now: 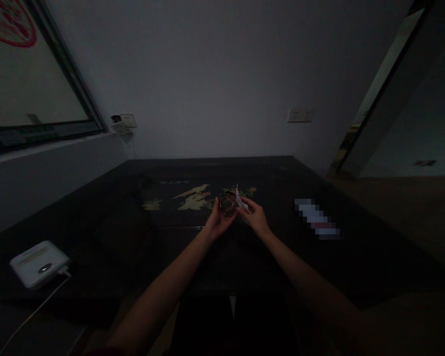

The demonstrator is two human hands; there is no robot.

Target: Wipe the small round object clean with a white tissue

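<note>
My left hand is closed around the left and lower side of a small, round, see-through glass ashtray, held up over the dark table. A thin white tissue is pinched in my right hand, and its upper edge sticks up beside the ashtray's right rim. The tissue lies against or very close to the glass; in the dim light I cannot tell whether they touch. My fingers hide part of both things.
The dark glossy table bears a bird-and-flower picture. A white box with a cable stands at the left. A blurred-out flat object lies at the right. Behind the table is a wall with sockets.
</note>
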